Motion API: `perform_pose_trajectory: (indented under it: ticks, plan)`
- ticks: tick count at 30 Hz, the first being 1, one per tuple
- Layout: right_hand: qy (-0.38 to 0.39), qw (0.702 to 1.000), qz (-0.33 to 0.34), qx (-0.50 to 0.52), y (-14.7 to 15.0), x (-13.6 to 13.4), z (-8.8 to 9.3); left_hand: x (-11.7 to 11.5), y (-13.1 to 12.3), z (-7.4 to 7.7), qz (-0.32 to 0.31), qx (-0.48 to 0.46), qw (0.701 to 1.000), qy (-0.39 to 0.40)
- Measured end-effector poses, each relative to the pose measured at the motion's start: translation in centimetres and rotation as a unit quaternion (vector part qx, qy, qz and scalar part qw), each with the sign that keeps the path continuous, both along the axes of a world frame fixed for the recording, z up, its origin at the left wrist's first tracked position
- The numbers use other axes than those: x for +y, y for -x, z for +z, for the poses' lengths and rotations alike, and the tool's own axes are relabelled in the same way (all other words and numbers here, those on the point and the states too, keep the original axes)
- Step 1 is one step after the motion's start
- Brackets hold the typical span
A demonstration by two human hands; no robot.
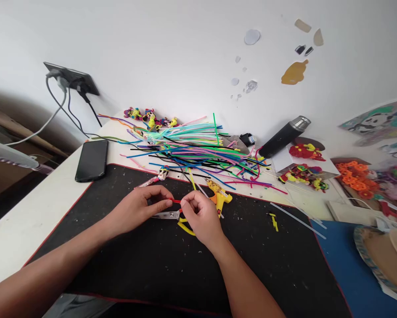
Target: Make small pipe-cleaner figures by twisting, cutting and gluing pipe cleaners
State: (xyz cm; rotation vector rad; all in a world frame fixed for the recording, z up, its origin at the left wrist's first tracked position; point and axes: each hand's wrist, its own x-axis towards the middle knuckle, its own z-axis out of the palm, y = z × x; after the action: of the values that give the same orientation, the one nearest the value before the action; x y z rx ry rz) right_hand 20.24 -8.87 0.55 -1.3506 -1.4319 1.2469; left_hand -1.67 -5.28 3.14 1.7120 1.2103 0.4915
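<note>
Between my left hand [148,205] and my right hand [201,216] stretches a short red pipe cleaner [176,201]. Both hands pinch it, thumb against fingers, one at each end. Just beneath lies a pair of scissors [168,215], its handles partly hidden by my right hand; a yellow curved piece [185,228] shows below that hand. A yellow glue gun [221,196] rests right behind my right hand. Beyond my left hand is a small figure [163,173] with a white face, beside a pen-like stick [148,181].
A heap of colourful pipe cleaners [191,150] spreads along the back. A phone [91,160] lies left on the black mat [135,269]. Right are yellow pieces [274,222], clear glue sticks [297,219] and a black flask [281,139]. Finished-looking figures [304,176] sit nearby.
</note>
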Motion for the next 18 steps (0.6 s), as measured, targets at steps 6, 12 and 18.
perform_pose_trajectory:
  ticks: [6,12,18]
  plan:
    - [-0.007,1.000,0.007,0.018,0.04,-0.05,-0.16,0.01,-0.67,-0.30,0.035,-0.012,0.999,-0.017]
    - [0.021,0.998,0.000,0.058,0.02,0.09,-0.42,-0.23,-0.99,-0.20,0.053,-0.015,0.992,-0.118]
    - [0.036,0.996,0.005,0.078,-0.02,0.14,-0.51,-0.40,-0.57,-0.72,-0.010,0.015,0.949,-0.316]
